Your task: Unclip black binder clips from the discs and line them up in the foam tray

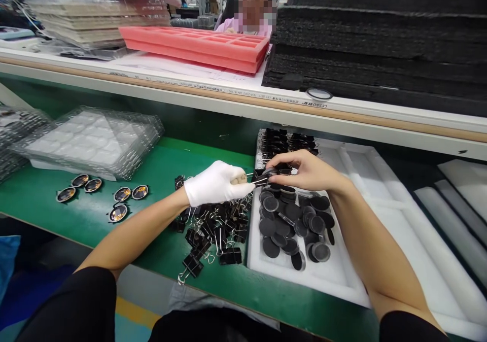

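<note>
Through the head view I have my left hand [216, 184], in a white glove, pinching the wire handles of a black clip [261, 179] between thumb and fingers. My right hand [308, 172], bare, pinches a dark disc [271, 172] at the clip's black end, thumb below and index finger above; I can't tell how far the disc sits inside the clip. Both hands meet above the left edge of the white tray [304, 282]. Beneath my right hand, loose discs [292, 212] lie heaped in that tray, and rows of clips [281, 144] stand at its far end. A clip pile [213, 230] covers the green table [167, 159] just beside it, under my left hand. Farther left I see six amber-faced ovals [140, 192], near a stack of clear trays [140, 144].
</note>
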Available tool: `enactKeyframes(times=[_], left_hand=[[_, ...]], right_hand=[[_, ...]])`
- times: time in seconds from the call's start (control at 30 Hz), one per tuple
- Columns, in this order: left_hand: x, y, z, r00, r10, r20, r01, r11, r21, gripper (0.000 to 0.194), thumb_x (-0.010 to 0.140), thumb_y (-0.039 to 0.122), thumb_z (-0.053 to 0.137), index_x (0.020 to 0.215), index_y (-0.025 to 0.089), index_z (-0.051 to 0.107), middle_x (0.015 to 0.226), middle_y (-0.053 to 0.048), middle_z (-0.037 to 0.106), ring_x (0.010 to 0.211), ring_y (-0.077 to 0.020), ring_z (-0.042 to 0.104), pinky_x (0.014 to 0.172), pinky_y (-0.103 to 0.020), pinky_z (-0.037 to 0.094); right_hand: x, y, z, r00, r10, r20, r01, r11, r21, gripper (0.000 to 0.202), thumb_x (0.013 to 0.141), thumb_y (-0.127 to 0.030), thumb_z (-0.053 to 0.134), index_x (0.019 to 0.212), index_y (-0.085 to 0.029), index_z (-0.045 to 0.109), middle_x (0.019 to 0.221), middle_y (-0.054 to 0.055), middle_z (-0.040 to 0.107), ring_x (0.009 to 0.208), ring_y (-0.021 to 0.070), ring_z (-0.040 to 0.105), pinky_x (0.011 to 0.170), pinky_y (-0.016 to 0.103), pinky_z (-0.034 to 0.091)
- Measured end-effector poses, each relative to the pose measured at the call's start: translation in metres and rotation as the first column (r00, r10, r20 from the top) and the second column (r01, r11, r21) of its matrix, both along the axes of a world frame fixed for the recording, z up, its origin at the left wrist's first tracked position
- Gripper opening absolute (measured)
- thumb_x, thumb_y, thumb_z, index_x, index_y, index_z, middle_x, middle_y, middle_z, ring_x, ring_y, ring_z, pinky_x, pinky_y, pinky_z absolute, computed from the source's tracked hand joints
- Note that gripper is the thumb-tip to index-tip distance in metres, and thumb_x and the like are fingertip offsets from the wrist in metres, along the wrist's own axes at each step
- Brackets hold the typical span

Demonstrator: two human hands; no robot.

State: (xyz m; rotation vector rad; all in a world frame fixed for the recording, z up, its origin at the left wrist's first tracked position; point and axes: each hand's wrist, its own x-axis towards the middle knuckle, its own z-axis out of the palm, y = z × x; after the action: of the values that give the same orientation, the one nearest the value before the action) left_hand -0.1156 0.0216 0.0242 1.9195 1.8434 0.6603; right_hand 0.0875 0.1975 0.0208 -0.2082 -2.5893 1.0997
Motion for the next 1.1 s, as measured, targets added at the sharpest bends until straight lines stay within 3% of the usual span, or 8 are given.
enactKeyframes(times=[0.2, 0.3, 0.4, 0.53, 0.7, 0.83, 0.97, 1.1], left_hand=[[-0.006, 0.003, 0.005, 0.980, 0.069, 0.188, -0.045, 0.991, -0.127, 0.050, 0.097, 0.066, 0.046, 0.087, 0.019, 0.061, 0.070, 0.000, 0.065, 0.060, -0.0132, 0.057, 0.060, -0.027, 0.040], [-0.007, 0.007, 0.006, 0.840, 0.244, 0.485, -0.082, 0.940, -0.331, 0.069, 0.098, 0.077, 0.029, 0.084, 0.017, 0.060, 0.073, -0.007, 0.069, 0.056, -0.0136, 0.062, 0.052, -0.026, 0.040], [-0.009, 0.008, 0.007, 0.748, 0.280, 0.601, -0.148, 0.954, -0.259, 0.063, 0.097, 0.076, 0.044, 0.075, 0.018, 0.055, 0.066, -0.002, 0.062, 0.049, -0.0091, 0.055, 0.048, -0.024, 0.039], [-0.013, 0.005, 0.009, 0.837, 0.201, 0.509, -0.215, 0.976, -0.033, 0.053, 0.099, 0.066, 0.053, 0.073, 0.019, 0.053, 0.063, 0.002, 0.060, 0.049, -0.0077, 0.056, 0.053, -0.022, 0.044], [-0.012, 0.002, 0.005, 0.926, 0.130, 0.353, -0.122, 0.991, -0.047, 0.049, 0.101, 0.064, 0.048, 0.094, 0.018, 0.063, 0.075, 0.000, 0.069, 0.059, -0.0128, 0.067, 0.062, -0.026, 0.051], [-0.012, 0.000, 0.008, 0.985, 0.140, 0.101, -0.144, 0.989, 0.029, 0.059, 0.104, 0.061, 0.037, 0.141, 0.018, 0.054, 0.097, -0.004, 0.075, 0.071, -0.0162, 0.069, 0.073, -0.033, 0.054], [-0.018, 0.001, 0.016, 0.989, 0.145, -0.016, -0.145, 0.989, -0.007, 0.056, 0.103, 0.059, 0.039, 0.136, 0.019, 0.061, 0.107, -0.006, 0.077, 0.083, -0.0196, 0.072, 0.079, -0.033, 0.054], [-0.025, 0.001, 0.017, 0.994, 0.093, -0.059, -0.094, 0.996, -0.011, 0.053, 0.102, 0.060, 0.043, 0.129, 0.022, 0.067, 0.118, -0.005, 0.078, 0.094, -0.0208, 0.073, 0.085, -0.032, 0.053]], right_hand=[[-0.004, -0.002, -0.010, 0.965, -0.003, -0.262, 0.070, 0.966, 0.249, 0.018, 0.095, -0.037, 0.071, 0.104, -0.023, 0.079, 0.099, 0.005, 0.081, 0.086, 0.0217, 0.075, 0.076, 0.034, 0.055], [-0.009, -0.007, -0.017, 0.907, 0.021, -0.422, 0.210, 0.844, 0.494, 0.014, 0.100, -0.027, 0.065, 0.103, -0.029, 0.079, 0.109, 0.005, 0.081, 0.103, 0.0248, 0.074, 0.085, 0.040, 0.051], [-0.010, -0.014, -0.016, 0.912, -0.042, -0.409, 0.271, 0.810, 0.521, 0.019, 0.099, -0.032, 0.069, 0.116, -0.035, 0.077, 0.124, 0.005, 0.077, 0.120, 0.0287, 0.069, 0.095, 0.047, 0.050], [-0.008, -0.024, -0.006, 0.966, -0.139, -0.219, 0.183, 0.964, 0.194, 0.087, 0.076, -0.055, 0.089, 0.152, -0.032, 0.055, 0.148, 0.011, 0.063, 0.133, 0.0373, 0.061, 0.107, 0.055, 0.051], [-0.013, -0.022, -0.002, 0.992, -0.122, 0.015, 0.121, 0.956, -0.266, 0.052, 0.084, -0.048, 0.078, 0.128, -0.022, 0.073, 0.114, 0.010, 0.078, 0.105, 0.0283, 0.074, 0.091, 0.043, 0.061], [0.011, 0.023, -0.002, 0.968, -0.225, 0.110, 0.241, 0.955, -0.174, 0.036, 0.074, -0.046, 0.084, 0.099, -0.020, 0.079, 0.103, 0.008, 0.080, 0.097, 0.0277, 0.074, 0.092, 0.042, 0.061], [0.060, 0.084, -0.014, 0.803, -0.570, 0.175, 0.581, 0.814, -0.015, 0.035, 0.069, -0.043, 0.087, 0.095, -0.022, 0.077, 0.104, 0.008, 0.079, 0.100, 0.0295, 0.073, 0.090, 0.040, 0.060], [0.082, 0.120, -0.039, 0.693, -0.664, 0.281, 0.667, 0.738, 0.100, 0.028, 0.074, -0.035, 0.081, 0.098, -0.022, 0.076, 0.106, 0.008, 0.079, 0.098, 0.0289, 0.073, 0.087, 0.038, 0.059]])
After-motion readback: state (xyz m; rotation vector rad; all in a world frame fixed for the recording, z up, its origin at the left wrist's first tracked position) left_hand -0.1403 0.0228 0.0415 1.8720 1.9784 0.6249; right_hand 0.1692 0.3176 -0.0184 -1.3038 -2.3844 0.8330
